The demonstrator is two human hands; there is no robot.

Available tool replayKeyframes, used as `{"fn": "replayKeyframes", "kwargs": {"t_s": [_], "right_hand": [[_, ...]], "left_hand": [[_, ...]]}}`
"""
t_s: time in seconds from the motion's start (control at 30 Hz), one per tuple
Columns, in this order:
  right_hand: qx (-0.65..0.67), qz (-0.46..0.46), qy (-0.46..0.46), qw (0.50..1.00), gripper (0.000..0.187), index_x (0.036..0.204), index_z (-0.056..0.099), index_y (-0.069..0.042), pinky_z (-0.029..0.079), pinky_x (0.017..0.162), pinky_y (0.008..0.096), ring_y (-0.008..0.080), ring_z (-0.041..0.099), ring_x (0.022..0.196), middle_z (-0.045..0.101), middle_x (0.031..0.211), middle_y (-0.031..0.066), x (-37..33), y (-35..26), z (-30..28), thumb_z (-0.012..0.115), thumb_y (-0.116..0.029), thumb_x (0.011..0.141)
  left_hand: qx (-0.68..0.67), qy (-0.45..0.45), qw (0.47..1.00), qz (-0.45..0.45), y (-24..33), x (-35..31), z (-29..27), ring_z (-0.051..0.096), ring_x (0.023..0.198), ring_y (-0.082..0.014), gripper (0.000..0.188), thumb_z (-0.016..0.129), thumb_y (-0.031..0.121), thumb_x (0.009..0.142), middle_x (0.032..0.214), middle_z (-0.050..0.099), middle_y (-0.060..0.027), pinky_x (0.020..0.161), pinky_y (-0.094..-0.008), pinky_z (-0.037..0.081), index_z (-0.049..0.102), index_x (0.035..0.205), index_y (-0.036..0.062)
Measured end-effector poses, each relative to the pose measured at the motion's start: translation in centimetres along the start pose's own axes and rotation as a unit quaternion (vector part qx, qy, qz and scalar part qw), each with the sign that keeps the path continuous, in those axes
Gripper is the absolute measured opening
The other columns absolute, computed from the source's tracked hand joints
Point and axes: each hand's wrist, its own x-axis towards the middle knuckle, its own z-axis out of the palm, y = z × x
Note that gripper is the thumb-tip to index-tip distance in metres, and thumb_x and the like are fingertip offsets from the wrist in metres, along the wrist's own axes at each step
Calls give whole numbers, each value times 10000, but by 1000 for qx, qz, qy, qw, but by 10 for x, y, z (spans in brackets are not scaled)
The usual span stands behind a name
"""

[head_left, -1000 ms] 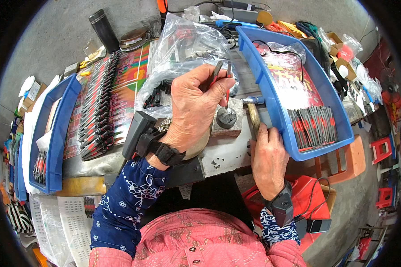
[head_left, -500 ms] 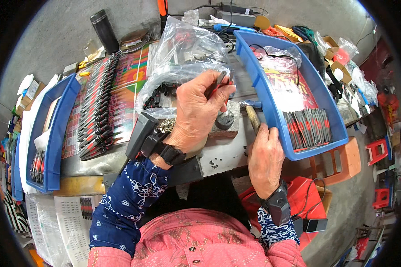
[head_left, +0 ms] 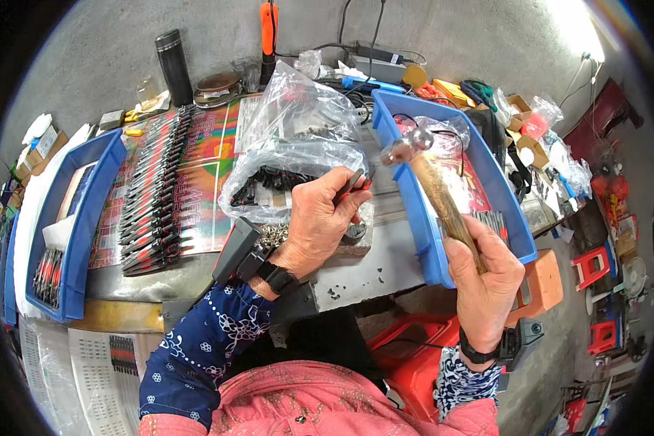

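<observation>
Two hands at work on a small plier-like tool [head_left: 352, 185], dark w/ a red grip end, pinched in the left hand [head_left: 320, 218] over a small metal block [head_left: 356, 232] at the table's front edge. Left grip is clenched on the tool, thumb and fingers closed round it. Right hand [head_left: 483, 272] is clenched on the wooden handle of a hammer [head_left: 429, 182], raised w/ its metal head up and tilted toward the tool, well above the block.

Step in hand, as a judgement: a hammering step, w/ the hammer lifted for a strike and the tool steadied at the block. Next move prob. calls for a short, aimed blow, w/ left fingers kept out from under the head; whether the tool touches the block can't be told.

Outward: just behind the left hand, a clear plastic bag [head_left: 298, 145] w/ more dark parts inside. Left of it, a long row of finished pliers [head_left: 149, 196] on a bright printed sheet. A blue tray [head_left: 83, 225] at far left holds red-handled pieces; another blue tray [head_left: 414, 211] at right, beside the hammer, holds more.

Table [head_left: 370, 272] is grey metal, scuffed, cluttered at the back w/ a dark flask [head_left: 174, 65], an orange-handled tool [head_left: 269, 29], cables and small boxes. Room: bare concrete floor, red plastic stools [head_left: 596, 258] at right.
</observation>
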Motion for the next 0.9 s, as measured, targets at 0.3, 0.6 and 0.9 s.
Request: {"fn": "replayKeyframes", "kwargs": {"t_s": [0.3, 0.6, 0.9], "right_hand": [[-81, -145, -3, 986, 281, 1121, 605, 92, 509, 677, 287, 192, 656, 733, 671, 868, 185, 17, -15, -3, 648, -62, 890], [2, -92, 96, 991, 299, 1130, 625, 90, 520, 708, 309, 179, 664, 765, 708, 906, 160, 16, -28, -17, 624, -57, 870], [-32, -44, -52, 997, 211, 1074, 634, 65, 427, 552, 266, 87, 505, 610, 598, 712, 96, 24, -25, -17, 612, -56, 903]], "left_hand": [[21, 3, 1000, 0, 4, 0, 1, 572, 583, -59, 55, 664, 9, 881, 685, 608, -16, 526, -217, 467, 622, 883, -26], [20, -2, 1000, -1, 4, 0, 1, 565, 577, -57, 51, 662, 10, 883, 688, 612, -13, 524, -215, 462, 629, 888, -29], [38, -12, 999, 7, 4, -1, -1, 566, 588, -58, 47, 653, 5, 889, 680, 606, -16, 527, -220, 457, 627, 891, -34]]}}
